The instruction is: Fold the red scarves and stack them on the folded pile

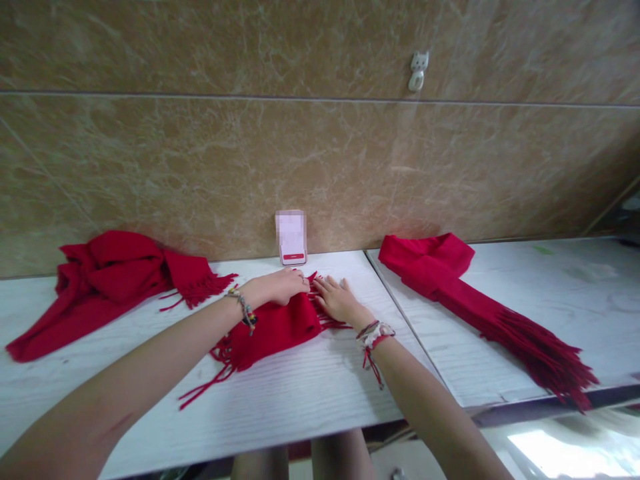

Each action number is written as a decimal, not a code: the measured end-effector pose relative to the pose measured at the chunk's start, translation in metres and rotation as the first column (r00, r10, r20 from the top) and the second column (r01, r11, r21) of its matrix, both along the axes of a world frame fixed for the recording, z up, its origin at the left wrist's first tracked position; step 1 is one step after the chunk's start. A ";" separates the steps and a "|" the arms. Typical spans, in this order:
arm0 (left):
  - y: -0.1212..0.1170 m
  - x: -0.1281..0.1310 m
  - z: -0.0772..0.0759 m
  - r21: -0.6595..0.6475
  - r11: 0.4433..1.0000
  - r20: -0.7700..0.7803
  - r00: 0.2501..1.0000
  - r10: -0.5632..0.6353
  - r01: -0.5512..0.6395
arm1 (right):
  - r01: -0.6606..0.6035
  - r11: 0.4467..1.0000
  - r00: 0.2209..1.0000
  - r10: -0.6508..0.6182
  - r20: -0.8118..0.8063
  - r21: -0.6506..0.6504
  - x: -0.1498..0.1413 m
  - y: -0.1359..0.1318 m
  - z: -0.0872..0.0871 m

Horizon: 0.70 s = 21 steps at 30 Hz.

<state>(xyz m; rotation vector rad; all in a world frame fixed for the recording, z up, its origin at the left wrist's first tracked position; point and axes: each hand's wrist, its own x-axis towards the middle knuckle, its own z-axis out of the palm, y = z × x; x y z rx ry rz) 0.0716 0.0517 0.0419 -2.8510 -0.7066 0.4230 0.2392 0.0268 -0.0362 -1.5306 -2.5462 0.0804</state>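
A red fringed scarf lies folded on the white tabletop, with tassels sticking out at its left and right ends. My left hand is at the scarf's far right corner, its fingers curled down and closed on the cloth; the fingertips are partly hidden. Flat over the fringe at the right end rests my right hand, palm down with fingers stretched out. Both hands are close together, nearly touching.
Another red scarf is heaped at the left. A looped red scarf lies at the right, its fringe at the front edge. A phone leans on the tiled wall. A seam divides the white tables.
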 end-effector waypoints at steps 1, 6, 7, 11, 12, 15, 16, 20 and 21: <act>-0.001 -0.002 0.001 0.000 1.000 -0.010 1.000 0.002 -0.002 | 0.004 1.000 1.000 -0.004 -0.005 0.006 0.000 0.000 -0.001; -0.003 -0.017 0.000 -0.020 1.000 -0.044 0.999 0.004 -0.005 | 0.021 1.000 1.000 -0.021 -0.013 0.007 -0.001 0.000 -0.003; -0.004 -0.021 -0.001 -0.016 1.000 -0.041 0.999 -0.008 0.008 | 0.021 1.000 1.000 -0.021 -0.009 0.005 -0.001 0.000 -0.003; -0.008 -0.039 0.000 0.011 0.999 -0.045 0.998 -0.036 0.036 | 0.028 0.999 1.000 -0.028 0.012 0.015 -0.002 -0.001 -0.002; -0.009 -0.044 0.000 0.012 1.000 -0.052 0.998 -0.026 0.026 | 0.033 0.999 0.999 -0.033 0.015 0.017 -0.002 -0.001 -0.002; -0.010 -0.063 -0.002 0.012 1.000 -0.053 0.998 0.017 -0.016 | 0.043 0.999 0.999 -0.043 0.018 0.017 -0.002 -0.002 -0.002; -0.010 -0.070 -0.003 0.012 1.000 -0.048 0.999 0.026 -0.025 | 0.042 0.999 0.999 -0.043 0.019 0.020 -0.003 -0.002 -0.002; -0.013 -0.095 -0.006 0.012 0.999 -0.016 0.999 0.046 -0.046 | 0.031 0.999 0.999 -0.032 0.031 0.038 -0.002 -0.001 -0.003; -0.015 -0.100 -0.005 0.013 0.999 -0.009 0.999 0.052 -0.052 | 0.028 0.999 0.999 -0.029 0.037 0.043 -0.001 -0.001 -0.003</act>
